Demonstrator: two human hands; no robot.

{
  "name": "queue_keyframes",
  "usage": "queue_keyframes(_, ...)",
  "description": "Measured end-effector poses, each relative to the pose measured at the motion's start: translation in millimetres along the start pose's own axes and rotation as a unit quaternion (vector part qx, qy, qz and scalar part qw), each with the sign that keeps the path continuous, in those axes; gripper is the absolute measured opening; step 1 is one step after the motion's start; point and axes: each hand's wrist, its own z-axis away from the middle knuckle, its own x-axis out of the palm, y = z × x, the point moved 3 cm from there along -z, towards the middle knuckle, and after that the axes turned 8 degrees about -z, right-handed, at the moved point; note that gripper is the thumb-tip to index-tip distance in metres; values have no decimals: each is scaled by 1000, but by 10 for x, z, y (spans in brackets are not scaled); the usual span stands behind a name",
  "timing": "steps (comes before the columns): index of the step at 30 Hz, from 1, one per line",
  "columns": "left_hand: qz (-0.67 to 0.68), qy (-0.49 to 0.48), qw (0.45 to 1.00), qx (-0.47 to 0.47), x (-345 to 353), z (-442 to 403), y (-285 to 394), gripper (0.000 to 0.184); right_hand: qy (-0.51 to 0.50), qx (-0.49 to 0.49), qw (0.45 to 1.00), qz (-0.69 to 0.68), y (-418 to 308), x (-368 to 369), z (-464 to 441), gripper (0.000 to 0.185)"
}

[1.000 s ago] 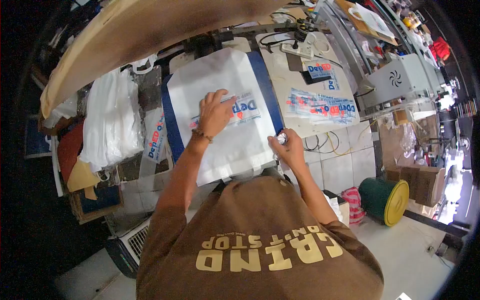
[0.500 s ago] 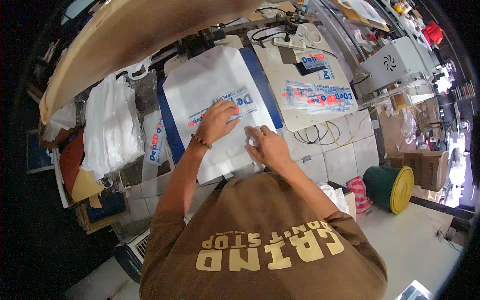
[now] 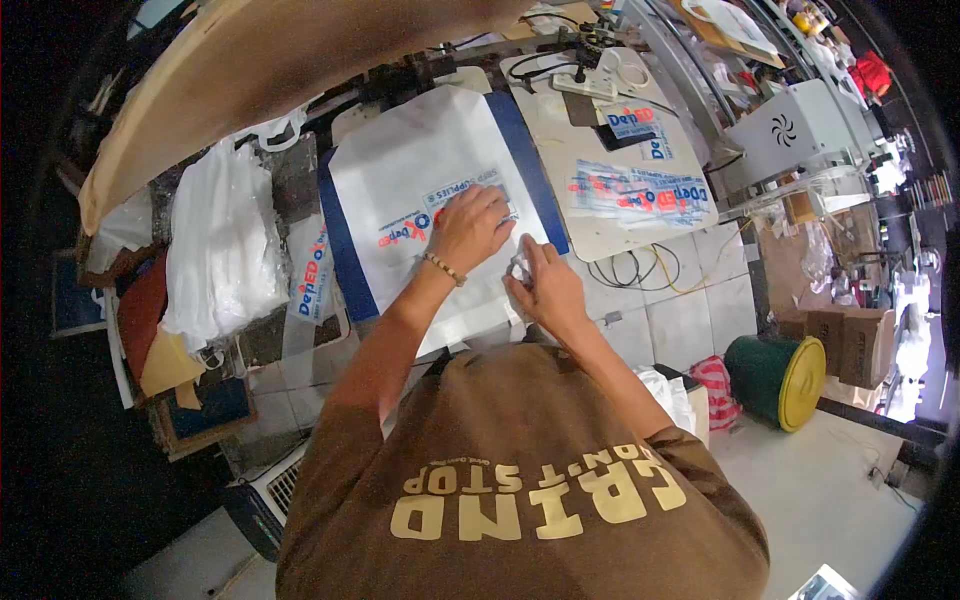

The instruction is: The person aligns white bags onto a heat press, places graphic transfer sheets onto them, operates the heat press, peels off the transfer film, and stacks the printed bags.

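Note:
A white sheet-like bag [image 3: 400,150] lies over a dark blue board [image 3: 348,270], with a printed transfer film [image 3: 440,200] in blue and red on it. My left hand [image 3: 475,225] rests on the film, fingers bent over its right part; what is under the fingertips is hidden. Just right of it, near the bag's lower right edge, my right hand [image 3: 550,285] is curled round a small crumpled whitish piece [image 3: 521,268], which looks like tape or plastic.
To the left lies a stack of white bags [image 3: 220,240] beside a printed strip [image 3: 312,275]. On the right, a cream board [image 3: 560,140] bears more printed films [image 3: 640,195], a dark phone-like object and a power strip [image 3: 598,85]. A curved brown panel [image 3: 290,60] arches overhead.
My left hand has moved right across the print, uncovering its left part. My right hand has come in from the bag's right edge, closer to my left hand.

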Motion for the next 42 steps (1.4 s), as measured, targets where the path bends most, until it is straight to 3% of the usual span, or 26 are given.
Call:
queue_keyframes(9,22,-12,1000,-5,78,3,-115,12,-13,8,1000,4,-38,-11,9,61)
queue_keyframes(17,93,-61,990,-84,178,0,-564,14,-17,2,1000,-5,-35,-5,-4,58)
queue_keyframes(42,41,-59,996,-49,14,-209,-853,10,-33,21,999,5,-64,-41,-22,58)
